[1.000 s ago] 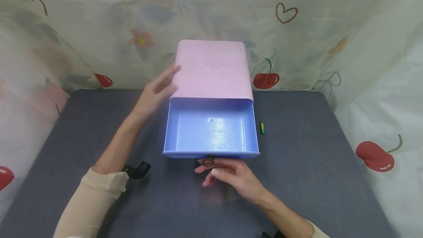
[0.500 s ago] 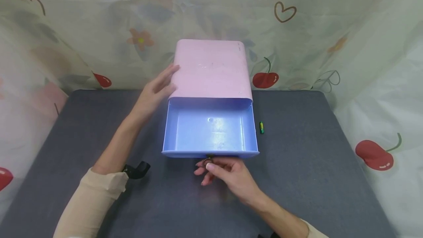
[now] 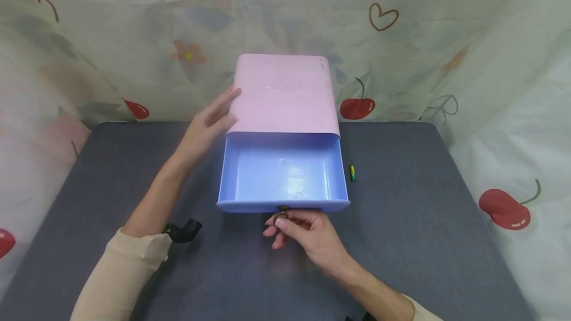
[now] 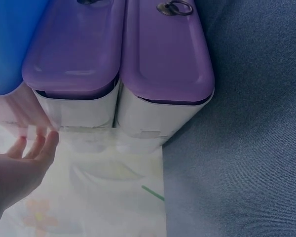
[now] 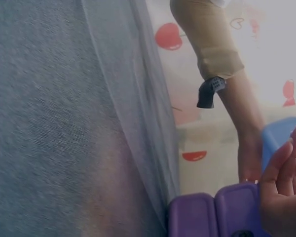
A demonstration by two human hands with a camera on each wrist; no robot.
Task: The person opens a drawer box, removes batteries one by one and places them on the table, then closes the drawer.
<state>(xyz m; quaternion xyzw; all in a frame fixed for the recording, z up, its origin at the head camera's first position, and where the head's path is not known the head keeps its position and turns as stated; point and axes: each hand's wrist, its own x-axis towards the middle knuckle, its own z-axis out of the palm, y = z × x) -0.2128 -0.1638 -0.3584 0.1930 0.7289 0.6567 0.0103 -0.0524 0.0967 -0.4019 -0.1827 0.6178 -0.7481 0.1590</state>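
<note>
A pink drawer unit point(image 3: 285, 94) stands at the back of the table, its blue drawer point(image 3: 225, 172) pulled out and with nothing inside. My left hand point(image 3: 204, 132) rests against the unit's left side, fingers extended. In the left wrist view this hand point(image 4: 19, 170) lies beside the pink casing. My right hand point(image 3: 312, 241) pinches the dark ring pull point(image 3: 282, 217) at the middle of the drawer's front, thumb on top. In the right wrist view my right hand point(image 5: 286, 192) is partly cut off by the frame edge.
Two purple drawer fronts point(image 4: 71, 47) in white casings show below the blue one in the left wrist view. A small green and yellow battery point(image 3: 353, 172) lies on the dark table point(image 3: 401, 212), right of the drawer. A printed curtain point(image 3: 147, 28) hangs behind the table.
My right thumb has come down onto the ring pull, which earlier lay loose over the fingers. The drawer's front now tips slightly upward. My left hand has stayed against the unit's side.
</note>
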